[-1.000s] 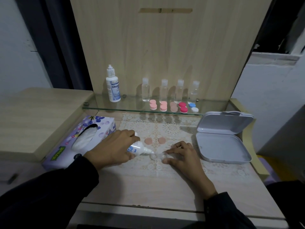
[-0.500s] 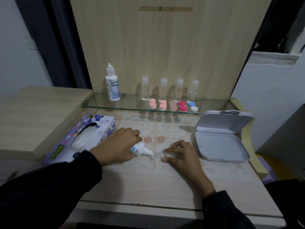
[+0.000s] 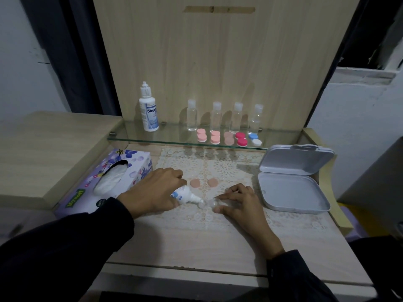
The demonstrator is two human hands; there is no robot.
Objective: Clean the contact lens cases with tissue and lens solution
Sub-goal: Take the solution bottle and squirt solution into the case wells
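My left hand [image 3: 153, 192] grips a small white lens solution bottle [image 3: 186, 195], tilted with its nozzle pointing down to the right. The nozzle tip sits right over a clear lens case [image 3: 209, 203] lying on the lace mat [image 3: 226, 168]. My right hand [image 3: 236, 200] pinches that case between thumb and fingers and holds it on the mat. Two peach caps [image 3: 194, 183] lie loose on the mat just behind the bottle. A tissue box [image 3: 104, 182] with flower print stands to the left of my left hand.
A glass shelf [image 3: 174, 139] at the back carries a large solution bottle [image 3: 149, 107], several small clear bottles [image 3: 192, 115] and several pink, red and blue-white lens cases [image 3: 241, 139]. An open white plastic box [image 3: 292, 188] sits right of my right hand.
The bottle's nozzle stays over the clear case and both hands hold their places. The head camera has shifted slightly.
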